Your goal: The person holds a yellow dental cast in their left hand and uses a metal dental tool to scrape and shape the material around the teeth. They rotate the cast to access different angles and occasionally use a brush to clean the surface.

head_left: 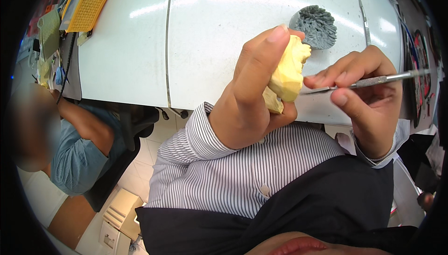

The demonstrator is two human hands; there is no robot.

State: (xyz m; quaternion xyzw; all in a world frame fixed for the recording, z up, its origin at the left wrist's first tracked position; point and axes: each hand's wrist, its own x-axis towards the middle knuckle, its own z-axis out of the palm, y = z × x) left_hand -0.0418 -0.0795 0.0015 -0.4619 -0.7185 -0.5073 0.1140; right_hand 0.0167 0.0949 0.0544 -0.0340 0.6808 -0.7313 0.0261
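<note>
My left hand is closed around a yellow plaster dental cast, thumb and fingers gripping it from the left and below. Small tooth-like bumps show on the cast's upper right edge. In my right hand is a slim metal carving tool with a knurled handle, pinched between thumb and fingers. Its thin tip points left and lies close to the right side of the cast; whether it touches cannot be made out. Behind the cast, a round grey piece with a ragged, bristly top stands on the white table.
Another slim metal tool lies at the far right of the table. Cables and red-handled tools crowd the right edge. A yellow perforated tray sits at the far left. On the left, a person in a blue-grey top sits beside the table.
</note>
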